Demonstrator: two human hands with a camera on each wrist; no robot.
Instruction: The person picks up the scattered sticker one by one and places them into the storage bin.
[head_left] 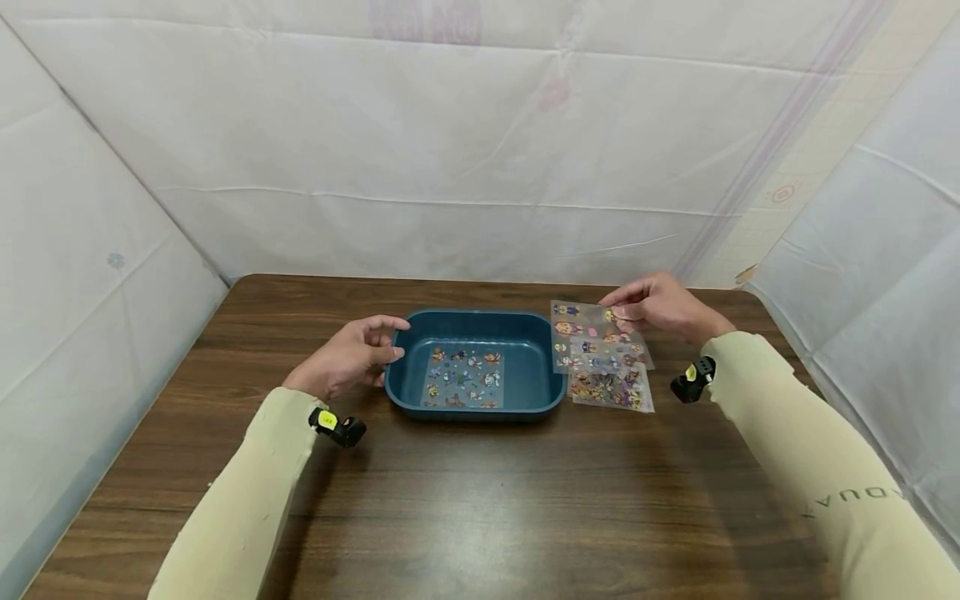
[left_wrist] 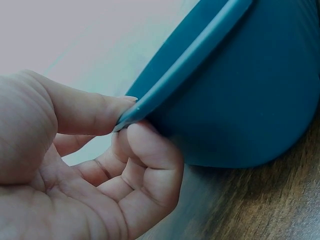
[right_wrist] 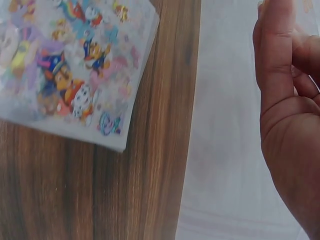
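Here, the left wrist view shows what the head view cannot: the left hand (left_wrist: 95, 170) pinches the rim of the blue tray (left_wrist: 240, 85), thumb on top of the lip and curled fingers (left_wrist: 150, 150) beneath it. From the head view that hand (head_left: 348, 358) only appears to rest at the tray's (head_left: 402, 392) left end. The right wrist view shows the cartoon print on a sticker sheet (right_wrist: 75, 65) lying flat on the wooden table (right_wrist: 100, 195), with the right hand (right_wrist: 290, 120) raised beside it, fingers together.

In the head view, the right hand (head_left: 660, 307) pinches the far edge of the top sticker sheet (head_left: 592, 337), just right of the tray. That sheet overlaps a second sheet (head_left: 611, 387) lying nearer the person. A third sheet (head_left: 463, 379) lies flat inside the tray, between the two hands.

Counted: one tray, three sticker sheets in sight, two hands, each wrist wearing a small black camera over a pale sleeve (head_left: 247, 500).
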